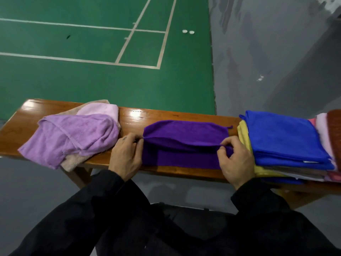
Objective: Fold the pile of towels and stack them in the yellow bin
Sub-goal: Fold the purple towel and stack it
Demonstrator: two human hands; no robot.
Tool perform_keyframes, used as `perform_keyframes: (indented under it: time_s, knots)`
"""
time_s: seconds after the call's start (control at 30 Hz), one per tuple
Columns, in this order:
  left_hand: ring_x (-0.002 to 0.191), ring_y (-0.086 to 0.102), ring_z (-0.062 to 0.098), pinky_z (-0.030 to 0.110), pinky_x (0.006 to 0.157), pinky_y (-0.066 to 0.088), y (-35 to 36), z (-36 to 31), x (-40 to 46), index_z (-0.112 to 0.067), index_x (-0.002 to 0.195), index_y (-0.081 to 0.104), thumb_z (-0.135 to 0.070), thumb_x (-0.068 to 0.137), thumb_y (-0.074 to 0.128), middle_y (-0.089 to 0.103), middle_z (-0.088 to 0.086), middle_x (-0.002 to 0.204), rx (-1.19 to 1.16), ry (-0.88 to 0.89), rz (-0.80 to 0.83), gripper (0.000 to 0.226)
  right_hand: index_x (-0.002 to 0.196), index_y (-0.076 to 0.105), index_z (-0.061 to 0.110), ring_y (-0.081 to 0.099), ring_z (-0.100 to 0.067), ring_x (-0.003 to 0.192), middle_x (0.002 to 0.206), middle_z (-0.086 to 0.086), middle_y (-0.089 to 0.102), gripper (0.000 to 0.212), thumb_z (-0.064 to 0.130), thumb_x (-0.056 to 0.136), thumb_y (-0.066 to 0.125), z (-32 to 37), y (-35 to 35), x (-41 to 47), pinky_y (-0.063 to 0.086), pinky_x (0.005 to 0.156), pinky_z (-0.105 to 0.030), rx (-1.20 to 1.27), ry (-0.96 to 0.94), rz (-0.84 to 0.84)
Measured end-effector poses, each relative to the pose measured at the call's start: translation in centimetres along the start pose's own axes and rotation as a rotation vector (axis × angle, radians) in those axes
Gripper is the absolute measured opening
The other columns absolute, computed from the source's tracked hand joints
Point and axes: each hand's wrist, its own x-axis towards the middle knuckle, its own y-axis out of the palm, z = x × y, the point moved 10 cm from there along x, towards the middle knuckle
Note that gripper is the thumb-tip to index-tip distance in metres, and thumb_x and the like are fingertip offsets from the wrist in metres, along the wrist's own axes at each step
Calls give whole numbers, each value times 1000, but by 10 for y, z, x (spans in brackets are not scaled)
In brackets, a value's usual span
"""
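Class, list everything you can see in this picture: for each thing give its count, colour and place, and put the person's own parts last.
dark purple towel: one, deep purple, middle of the bench, half folded.
loose towels: a heap of about three, lilac, pale pink and beige, left end of the bench.
folded stack: several, blue on top, yellow, pink and others beneath, right end of the bench.
bench: one, glossy brown wood, across the middle.
court floor: green with white lines, beyond the bench.
white discs: two, on the court's edge.
left hand: one, pinches the towel's left edge.
right hand: one, pinches its right edge.
sleeves: two, black, bottom.
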Motion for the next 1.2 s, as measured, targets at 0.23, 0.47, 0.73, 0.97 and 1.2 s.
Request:
perform_keyframes:
  time_s: [0.23, 0.47, 0.73, 0.97, 1.2]
  knots:
    - [80, 64, 26, 37, 73, 49, -11, -27, 52, -11, 97, 62, -19, 99, 54, 70, 6, 89, -15, 7, -41, 11, 100, 64, 15, 60, -21, 86, 94, -2, 66, 6, 19, 97, 60, 43, -31, 60, 49, 74, -34, -235, -143, -32]
    - [85, 66, 39, 38, 71, 44, 43, 7, 110, -10, 95, 61, -24, 99, 54, 72, 17, 92, 165, -123, 127, 16, 92, 54, 9, 60, -37, 86, 96, -14, 65, 9, 7, 95, 46, 31, 17, 123, 37, 64, -39, -716, -115, 253]
    - [130, 49, 36, 46, 108, 40, 71, 15, 96, -10, 137, 55, -37, 82, 52, 56, 17, 138, 273, -92, 167, 61, 122, 64, 9, 59, -34, 118, 127, -14, 65, 35, 9, 89, 51, 19, 56, 106, 48, 99, -44, -656, -185, 315]
    - [157, -7, 21, 53, 125, -5, 137, -5, 11, -34, 162, 8, -75, 95, 14, -3, 2, 169, 573, 97, 518, 79, 163, 14, 36, 9, -25, 158, 171, -5, 12, 68, 64, 101, 16, -9, 119, 19, 7, 128, -45, -587, -208, 585]
    - [154, -20, 21, 56, 121, -14, 107, 17, -21, -38, 160, -5, -89, 84, 6, -17, -5, 168, 623, -64, 522, 93, 161, -9, 39, -9, -22, 158, 172, -1, -10, 74, 74, 98, 6, -19, 110, -17, -7, 127, -43, -638, -192, 626]
